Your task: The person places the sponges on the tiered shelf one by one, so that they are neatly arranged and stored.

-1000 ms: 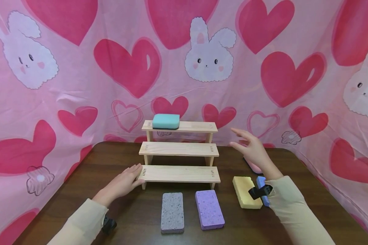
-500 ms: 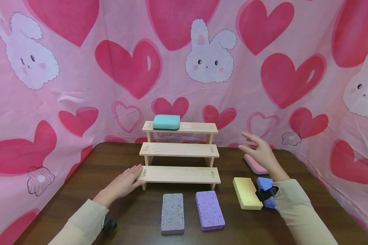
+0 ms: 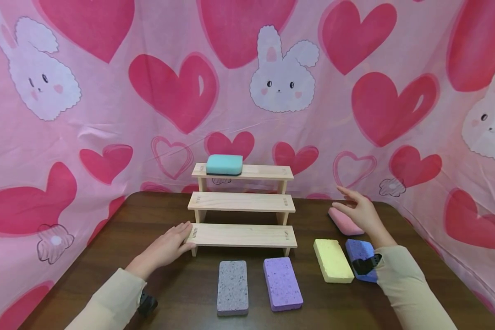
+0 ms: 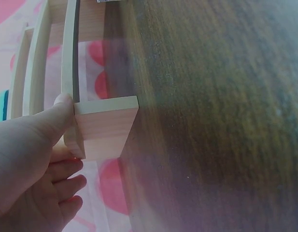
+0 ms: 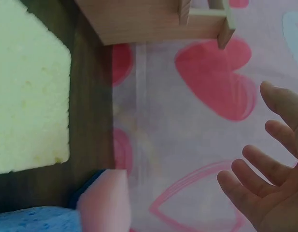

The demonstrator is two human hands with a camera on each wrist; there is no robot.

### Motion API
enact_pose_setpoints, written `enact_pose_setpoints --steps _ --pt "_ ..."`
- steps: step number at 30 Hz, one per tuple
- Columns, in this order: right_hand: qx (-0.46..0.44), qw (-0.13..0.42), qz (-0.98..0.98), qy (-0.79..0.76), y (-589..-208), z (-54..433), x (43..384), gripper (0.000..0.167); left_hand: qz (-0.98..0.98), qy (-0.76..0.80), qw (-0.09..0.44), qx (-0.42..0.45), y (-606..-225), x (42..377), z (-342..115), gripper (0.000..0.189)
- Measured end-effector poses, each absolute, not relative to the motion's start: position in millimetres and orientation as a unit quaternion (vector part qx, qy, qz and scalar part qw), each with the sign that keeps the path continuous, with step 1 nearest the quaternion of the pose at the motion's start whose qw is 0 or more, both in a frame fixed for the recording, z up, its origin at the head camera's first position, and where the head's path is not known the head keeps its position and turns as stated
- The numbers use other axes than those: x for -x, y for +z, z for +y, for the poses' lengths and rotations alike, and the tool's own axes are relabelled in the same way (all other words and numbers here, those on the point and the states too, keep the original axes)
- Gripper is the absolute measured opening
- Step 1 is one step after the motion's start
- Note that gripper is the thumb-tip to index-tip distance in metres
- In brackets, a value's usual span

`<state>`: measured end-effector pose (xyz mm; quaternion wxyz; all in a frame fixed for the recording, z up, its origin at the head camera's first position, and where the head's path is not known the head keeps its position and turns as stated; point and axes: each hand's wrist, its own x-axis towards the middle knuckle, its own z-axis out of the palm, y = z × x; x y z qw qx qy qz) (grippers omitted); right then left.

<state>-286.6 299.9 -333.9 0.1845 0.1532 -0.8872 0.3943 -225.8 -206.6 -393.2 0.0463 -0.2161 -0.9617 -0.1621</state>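
Observation:
My left hand (image 3: 167,245) is at the left end of the lowest step of a pale wooden three-tier shelf (image 3: 241,235). In the left wrist view, its thumb and forefinger hold the corner of the step. My right hand (image 3: 362,213) hovers with loosely spread fingers and nothing in it, near a pink sponge (image 3: 346,222) with a dark underside. A teal sponge (image 3: 224,164) with a dark base sits on the top step, toward the left. Before the shelf lie a grey sponge (image 3: 233,288) and a purple sponge (image 3: 282,283).
A yellow sponge (image 3: 333,260) and a blue sponge (image 3: 360,254) lie side by side on the dark wooden table (image 3: 181,298), right of the shelf. The right sleeve partly covers the blue one. Pink cloth (image 3: 239,91) with hearts and rabbits hangs behind and at the sides.
My right hand has moved right and slightly down, away from the shelf, uncovering more of the pink and blue sponges. My left hand has stayed at the lowest step.

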Motion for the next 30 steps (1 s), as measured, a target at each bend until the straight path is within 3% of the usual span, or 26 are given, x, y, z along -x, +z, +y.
enact_pose_setpoints --steps 22,30 --pt "-0.076 0.121 -0.929 0.342 -366.6 340.8 293.6 0.060 -0.962 -0.166 0.043 0.212 -394.1 226.7 -207.1 0.066" --pt "-0.058 0.076 -0.941 0.324 -381.1 349.6 295.8 0.064 -0.962 -0.164 0.041 0.213 -393.5 226.3 -206.5 0.066"
